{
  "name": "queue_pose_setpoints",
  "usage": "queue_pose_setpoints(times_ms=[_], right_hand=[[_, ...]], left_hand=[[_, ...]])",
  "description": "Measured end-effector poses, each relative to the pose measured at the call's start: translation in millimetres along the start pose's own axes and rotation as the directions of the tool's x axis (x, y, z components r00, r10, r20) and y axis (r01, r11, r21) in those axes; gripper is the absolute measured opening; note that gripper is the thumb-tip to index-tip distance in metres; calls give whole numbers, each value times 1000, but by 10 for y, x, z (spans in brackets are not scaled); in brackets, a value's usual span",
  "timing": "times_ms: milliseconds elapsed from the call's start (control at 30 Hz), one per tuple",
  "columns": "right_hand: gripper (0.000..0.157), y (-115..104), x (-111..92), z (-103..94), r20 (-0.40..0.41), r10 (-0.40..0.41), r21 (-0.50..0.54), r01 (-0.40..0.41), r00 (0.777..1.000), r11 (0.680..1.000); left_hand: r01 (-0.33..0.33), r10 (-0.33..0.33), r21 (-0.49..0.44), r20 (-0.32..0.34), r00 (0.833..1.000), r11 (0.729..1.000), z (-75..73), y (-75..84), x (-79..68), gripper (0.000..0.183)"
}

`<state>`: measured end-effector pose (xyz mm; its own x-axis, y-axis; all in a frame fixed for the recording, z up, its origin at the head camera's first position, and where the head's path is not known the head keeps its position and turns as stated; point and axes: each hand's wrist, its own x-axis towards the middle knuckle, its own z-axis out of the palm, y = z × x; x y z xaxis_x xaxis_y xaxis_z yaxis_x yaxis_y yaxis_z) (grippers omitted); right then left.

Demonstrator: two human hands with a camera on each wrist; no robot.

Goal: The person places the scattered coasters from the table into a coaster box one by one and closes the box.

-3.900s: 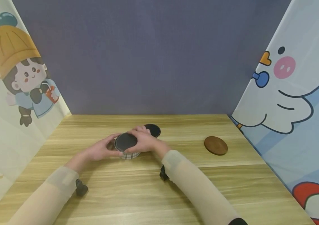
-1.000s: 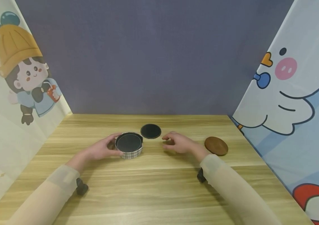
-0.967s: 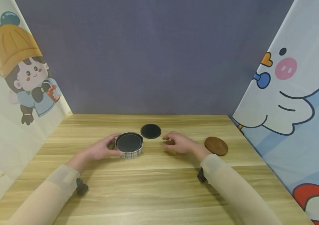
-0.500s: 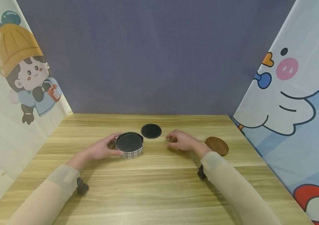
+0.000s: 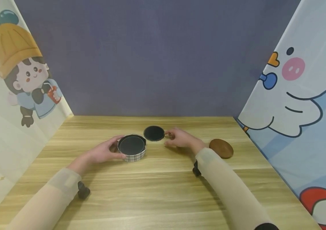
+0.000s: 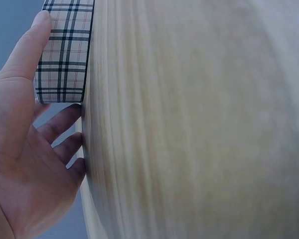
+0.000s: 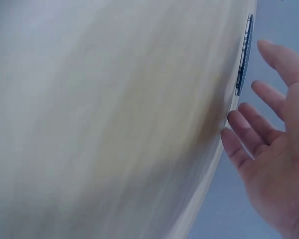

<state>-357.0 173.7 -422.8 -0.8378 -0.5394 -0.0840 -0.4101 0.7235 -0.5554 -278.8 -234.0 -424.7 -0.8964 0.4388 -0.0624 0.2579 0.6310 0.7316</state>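
Observation:
A round plaid coaster holder stands left of centre on the table, a black disc lying inside its rim. My left hand grips its left side, thumb along the plaid wall in the left wrist view and the fingers behind. Just behind and right of the holder, a thin black round coaster lies flat. At its right edge is my right hand, fingers loosely bent and holding nothing. The right wrist view shows the coaster edge-on, with the thumb and fingers spread close beside it.
A brown round disc lies on the wood-grain table to the right of my right hand. A grey-purple panel closes off the back, and printed cartoon panels stand along both sides.
My right hand has come off the holder, moved right, then gone back left and farther in to the loose coaster's edge. The left hand has kept its grip on the holder.

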Motion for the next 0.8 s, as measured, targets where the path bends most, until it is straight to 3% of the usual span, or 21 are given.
queue_pose_setpoints(times_ms=[367,800], right_hand=[[77,-150,302,66,-10,29,-25,-29,1000,999],[73,-283,495,175,-5,48,-62,-48,999,997]], left_hand=[[5,-5,22,-5,1000,1000,-6,-10,2,105],[12,-12,52,-7,1000,999,-11,9,-9,105]])
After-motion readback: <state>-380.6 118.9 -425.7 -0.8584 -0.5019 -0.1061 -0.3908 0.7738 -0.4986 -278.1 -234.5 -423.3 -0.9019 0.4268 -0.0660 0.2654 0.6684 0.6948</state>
